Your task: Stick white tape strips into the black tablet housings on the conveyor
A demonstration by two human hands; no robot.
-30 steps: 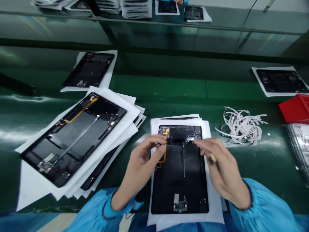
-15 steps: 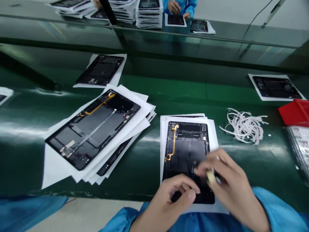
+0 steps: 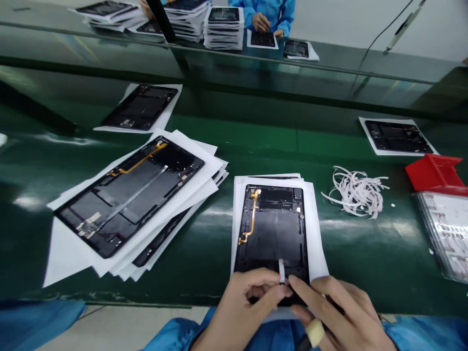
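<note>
A black tablet housing (image 3: 274, 234) with an orange flex cable (image 3: 253, 219) lies on white paper sheets (image 3: 317, 243) in front of me. Over its lower part, my left hand (image 3: 252, 302) is closed, thumb and forefinger pinching a short white flat strip (image 3: 281, 269) that stands up from the housing. My right hand (image 3: 340, 307) is beside it, its forefinger at the strip's lower end. Tucked in its curled fingers is a dark slender tool with a pale yellow band (image 3: 315, 333); the tool's tip is hidden.
Left lies a fanned stack of paper sheets and tablet housings (image 3: 131, 195). White peeled strips (image 3: 358, 192) are heaped at right, near a red bin (image 3: 435, 173) and clear trays (image 3: 446, 229). More housings lie farther back. Across the bench, a co-worker's hand (image 3: 261, 23) is over another housing.
My right hand has come down and closer to my left hand, its tool now pointing toward me. A white strip now shows upright at my left fingertips. The view has shifted slightly.
</note>
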